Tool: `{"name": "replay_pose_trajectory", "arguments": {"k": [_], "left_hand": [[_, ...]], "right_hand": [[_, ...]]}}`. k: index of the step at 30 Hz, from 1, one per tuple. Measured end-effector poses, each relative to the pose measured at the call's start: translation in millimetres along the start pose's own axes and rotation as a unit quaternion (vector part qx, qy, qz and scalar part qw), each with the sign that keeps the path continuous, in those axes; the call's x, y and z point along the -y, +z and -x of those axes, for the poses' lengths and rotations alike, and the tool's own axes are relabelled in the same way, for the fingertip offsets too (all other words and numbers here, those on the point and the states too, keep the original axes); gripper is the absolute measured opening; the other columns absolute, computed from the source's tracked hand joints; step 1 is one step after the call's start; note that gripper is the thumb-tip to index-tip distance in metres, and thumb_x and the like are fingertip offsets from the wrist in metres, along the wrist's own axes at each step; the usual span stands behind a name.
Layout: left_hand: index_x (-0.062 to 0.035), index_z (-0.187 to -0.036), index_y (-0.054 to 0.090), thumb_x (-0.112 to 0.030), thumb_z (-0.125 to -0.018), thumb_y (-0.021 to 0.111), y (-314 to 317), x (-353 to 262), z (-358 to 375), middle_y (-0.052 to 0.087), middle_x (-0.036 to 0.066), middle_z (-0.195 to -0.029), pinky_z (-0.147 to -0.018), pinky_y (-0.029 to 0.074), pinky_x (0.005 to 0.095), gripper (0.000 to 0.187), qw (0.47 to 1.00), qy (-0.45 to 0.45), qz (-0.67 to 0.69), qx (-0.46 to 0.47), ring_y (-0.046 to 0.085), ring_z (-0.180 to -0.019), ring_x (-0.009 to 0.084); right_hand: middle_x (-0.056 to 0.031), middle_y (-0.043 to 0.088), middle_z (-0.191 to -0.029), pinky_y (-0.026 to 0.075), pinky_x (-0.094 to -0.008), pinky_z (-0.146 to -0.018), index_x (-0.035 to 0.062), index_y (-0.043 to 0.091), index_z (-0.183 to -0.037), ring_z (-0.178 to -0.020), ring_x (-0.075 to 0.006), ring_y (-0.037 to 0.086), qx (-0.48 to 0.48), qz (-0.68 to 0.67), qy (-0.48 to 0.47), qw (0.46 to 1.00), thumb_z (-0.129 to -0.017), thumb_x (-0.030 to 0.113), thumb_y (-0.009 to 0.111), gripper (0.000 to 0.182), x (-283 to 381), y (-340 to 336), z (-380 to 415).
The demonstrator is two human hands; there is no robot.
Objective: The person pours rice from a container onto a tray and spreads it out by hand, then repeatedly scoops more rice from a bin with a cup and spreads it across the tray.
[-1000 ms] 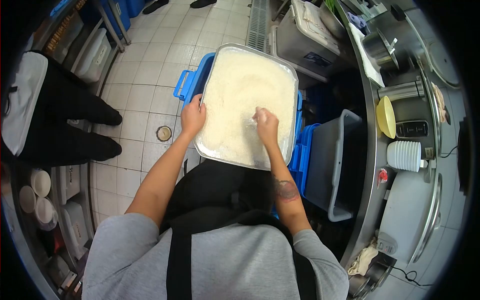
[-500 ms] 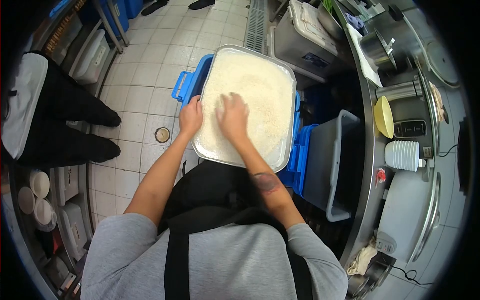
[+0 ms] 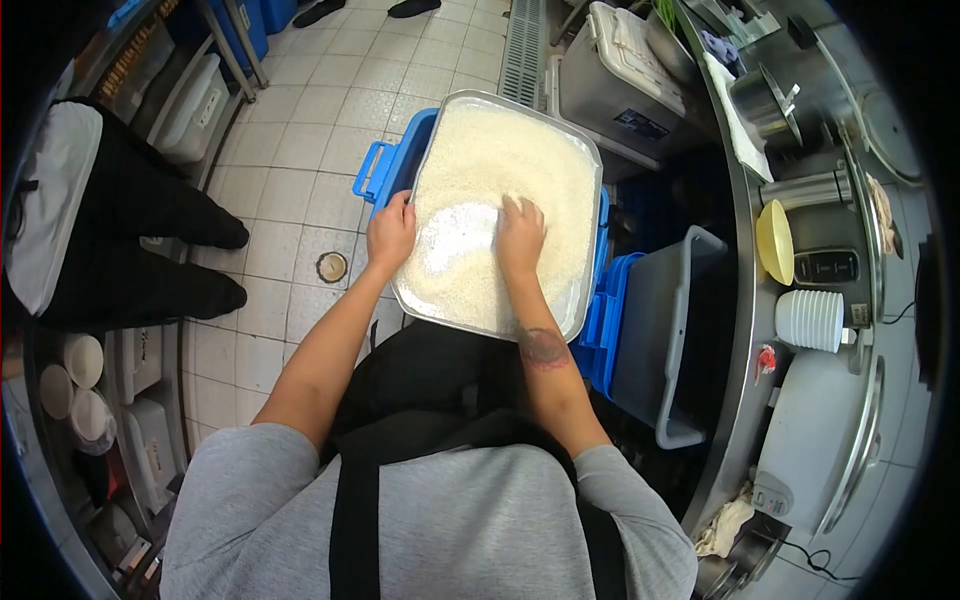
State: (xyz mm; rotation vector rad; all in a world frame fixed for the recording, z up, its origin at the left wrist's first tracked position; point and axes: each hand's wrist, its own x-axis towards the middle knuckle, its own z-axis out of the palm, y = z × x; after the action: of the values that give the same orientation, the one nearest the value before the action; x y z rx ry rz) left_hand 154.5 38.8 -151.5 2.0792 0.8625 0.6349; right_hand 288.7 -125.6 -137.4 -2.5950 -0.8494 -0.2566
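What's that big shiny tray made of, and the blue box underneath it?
The large rectangular silver tray holding white rice looks like metal, probably steel or aluminium: grey, glossy rim. The blue crate beneath looks like moulded plastic: solid colour, thick looped handle.

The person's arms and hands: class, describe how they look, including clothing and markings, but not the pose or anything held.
Both hands, left hand and right hand, are bare, with no gloves. The forearms are uncovered; short grey sleeves end above the elbows. A dark, reddish tattoo marks the right forearm. Black apron straps cross the grey shirt.
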Motion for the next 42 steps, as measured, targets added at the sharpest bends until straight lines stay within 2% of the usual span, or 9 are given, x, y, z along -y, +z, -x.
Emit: {"name": "replay_pose_trajectory", "arguments": {"k": [2,6,9,12,20,26,32,36,42], "left_hand": [[-0.0067,-0.108,0.062,-0.021,-0.089,0.052,0,0,0,0.065,0.022,-0.082,-0.068,0.048,0.0483,0.025,1.000,0.005,0.000,-0.001,0.063,-0.077,0.0398],[-0.0064,-0.108,0.062,-0.021,-0.089,0.053,-1,-2,0,0.065,0.022,-0.082,-0.068,0.048,0.0479,0.025,1.000,-0.002,-0.001,0.001,0.063,-0.077,0.0397],[-0.0063,-0.108,0.062,-0.021,-0.089,0.053,-1,-2,-1,0.065,0.022,-0.082,-0.068,0.048,0.0474,0.025,1.000,-0.004,-0.007,0.005,0.063,-0.077,0.0397],[-0.0066,-0.107,0.062,-0.021,-0.089,0.053,-1,-3,0,0.065,0.021,-0.082,-0.068,0.048,0.0474,0.025,1.000,-0.007,-0.003,0.003,0.063,-0.078,0.0395],[-0.0070,-0.106,0.063,-0.020,-0.089,0.054,-1,-3,-1,0.065,0.021,-0.083,-0.068,0.048,0.0477,0.024,1.000,-0.004,-0.009,-0.001,0.063,-0.077,0.0388],[-0.0069,-0.107,0.063,-0.020,-0.089,0.053,-1,-3,-1,0.065,0.021,-0.083,-0.068,0.048,0.0474,0.024,1.000,-0.009,-0.016,0.003,0.063,-0.078,0.0387],[-0.0068,-0.107,0.062,-0.020,-0.088,0.054,-1,-4,-1,0.066,0.020,-0.083,-0.068,0.048,0.0469,0.025,1.000,-0.006,-0.005,0.001,0.063,-0.077,0.0381],[-0.0067,-0.107,0.062,-0.020,-0.089,0.053,-3,-4,0,0.066,0.020,-0.083,-0.069,0.048,0.0470,0.025,1.000,-0.012,-0.010,0.007,0.063,-0.077,0.0379],[-0.0069,-0.107,0.062,-0.019,-0.089,0.054,-2,-3,-1,0.066,0.019,-0.083,-0.068,0.048,0.0468,0.024,1.000,-0.005,-0.024,0.007,0.064,-0.077,0.0375]], "right_hand": [[-0.0174,0.060,-0.109,0.047,-0.0370,-0.084,0.0083,0.067,-0.101,-0.101,-0.0334,0.057,-0.012,-0.045,0.010,0.999,-0.074,0.002,0.064,0.027,-9,-12,14],[-0.0185,0.065,-0.090,0.049,-0.0391,-0.073,0.0058,0.068,-0.094,-0.083,-0.0352,0.062,0.026,-0.186,0.012,0.982,-0.074,0.001,0.063,0.022,-21,-22,27],[-0.0147,0.061,-0.067,0.047,-0.0360,-0.058,0.0019,0.066,-0.085,-0.060,-0.0273,0.060,0.008,-0.275,0.038,0.961,-0.081,0.008,0.063,0.008,-11,-40,17],[0.0013,0.046,-0.057,0.035,-0.0218,-0.047,0.0071,0.056,-0.069,-0.053,-0.0050,0.044,0.118,-0.409,0.147,0.893,-0.095,0.034,0.053,0.038,22,-89,-3],[-0.0011,0.044,-0.060,0.045,-0.0309,-0.063,0.0092,0.048,-0.063,-0.057,-0.0131,0.045,0.091,-0.631,0.144,0.757,-0.099,0.042,0.040,0.050,22,-93,-17],[-0.0162,0.061,-0.110,0.039,-0.0423,-0.097,0.0080,0.068,-0.102,-0.109,-0.0323,0.054,0.170,-0.303,-0.056,0.936,-0.091,0.034,0.053,0.032,21,-81,8],[-0.0072,0.039,-0.143,0.016,-0.0727,-0.101,0.0263,0.048,-0.132,-0.137,-0.0296,0.029,0.197,-0.047,-0.287,0.936,-0.086,0.029,0.058,0.047,36,-40,63],[-0.0030,0.041,-0.143,0.017,-0.0733,-0.100,0.0278,0.048,-0.133,-0.136,-0.0296,0.031,0.138,0.035,-0.209,0.968,-0.089,0.020,0.052,0.045,12,-20,31],[-0.0144,0.058,-0.118,0.041,-0.0444,-0.092,0.0111,0.063,-0.113,-0.111,-0.0349,0.051,-0.021,-0.068,-0.076,0.995,-0.083,0.010,0.059,0.031,-8,-8,18]]}}
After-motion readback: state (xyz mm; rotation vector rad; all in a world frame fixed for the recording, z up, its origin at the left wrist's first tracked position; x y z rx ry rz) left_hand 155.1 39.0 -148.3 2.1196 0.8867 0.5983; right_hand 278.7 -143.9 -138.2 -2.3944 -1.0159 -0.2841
